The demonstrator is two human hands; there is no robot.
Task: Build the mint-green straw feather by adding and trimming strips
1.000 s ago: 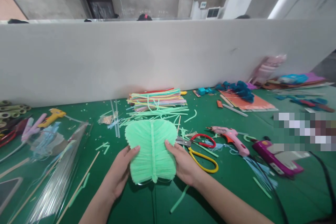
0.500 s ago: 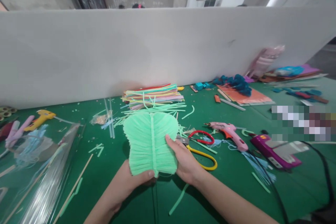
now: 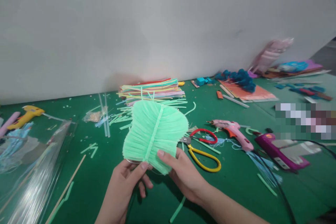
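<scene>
Mint-green and ribbed, a leaf-shaped craft piece made of plastic straw strips (image 3: 154, 131) with a raised middle spine is held up just above the green felt surface (image 3: 236, 189), tilted so its top leans to the right. The left hand (image 3: 128, 185) pinches the lower edge at the spine, thumb on the front; the right hand (image 3: 183, 175) closes its grip on the lower right corner, thumb laid over the strips. Both hands are shut on the leaf.

Judging from this, the step in hand is turning and checking the finished leaf. The next move would call for a light hold at the spine, so the strips do not bend or pull loose.

Half a second ago the leaf stood nearly upright and lower, close to the surface; now it is raised and tipped to the right, and the left thumb has moved onto the base of the spine.

Just right of the leaf lie red-handled scissors (image 3: 203, 136) and yellow-handled scissors (image 3: 204, 155), then a pink glue gun (image 3: 232, 133) and a purple glue gun (image 3: 280, 150). Behind it is a stack of coloured straws (image 3: 152, 89). A yellow glue gun (image 3: 25, 115) and a clear plastic sleeve (image 3: 34, 178) lie to the left.
</scene>
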